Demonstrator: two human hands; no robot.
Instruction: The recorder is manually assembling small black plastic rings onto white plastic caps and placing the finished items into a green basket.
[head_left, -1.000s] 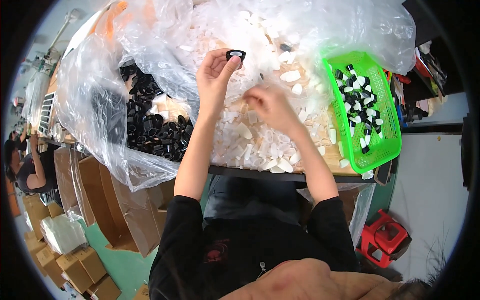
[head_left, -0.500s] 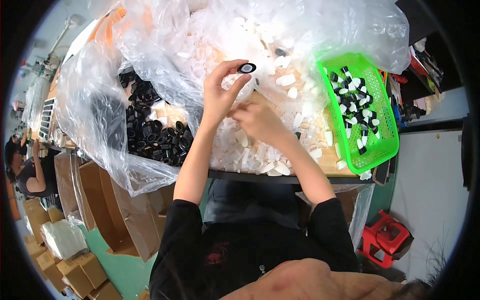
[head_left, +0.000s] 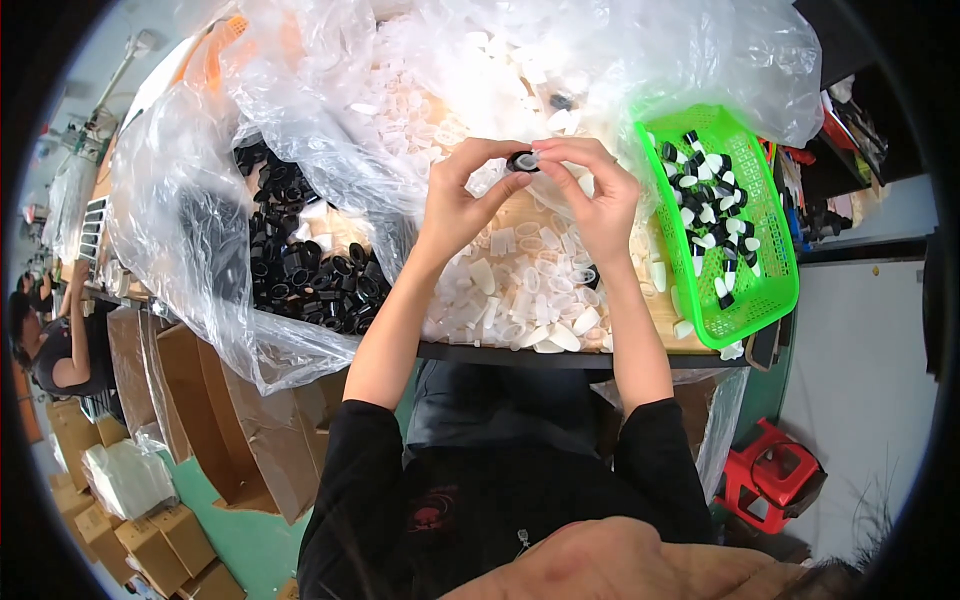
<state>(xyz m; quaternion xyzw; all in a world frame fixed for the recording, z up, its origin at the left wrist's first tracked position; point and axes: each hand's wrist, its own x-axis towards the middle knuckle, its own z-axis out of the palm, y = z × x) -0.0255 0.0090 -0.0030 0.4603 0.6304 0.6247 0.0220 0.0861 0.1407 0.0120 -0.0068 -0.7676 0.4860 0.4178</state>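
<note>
Above the pile, a small black oval cap (head_left: 519,162) with a pale inside sits between my two hands. My left hand (head_left: 458,200) pinches its left edge between thumb and fingers. My right hand (head_left: 606,200) is closed in a pinch at the cap's right edge; a pale bit shows at those fingertips, too small to name. Beneath both hands lie many loose translucent oval rings (head_left: 540,285), mixed with white rounded pieces (head_left: 563,337). Black caps (head_left: 300,270) are heaped in a clear plastic bag to the left.
A green perforated basket (head_left: 708,328) at the right holds black-and-white assembled pieces. Clear plastic sheeting (head_left: 720,50) covers the table's far side. Cardboard boxes (head_left: 215,420) stand below left, and a red stool (head_left: 768,475) stands below right. Another person (head_left: 65,355) sits far left.
My right hand has risen from the translucent pile to meet the black cap. My left hand has moved slightly right and nearer, still pinching the cap.
</note>
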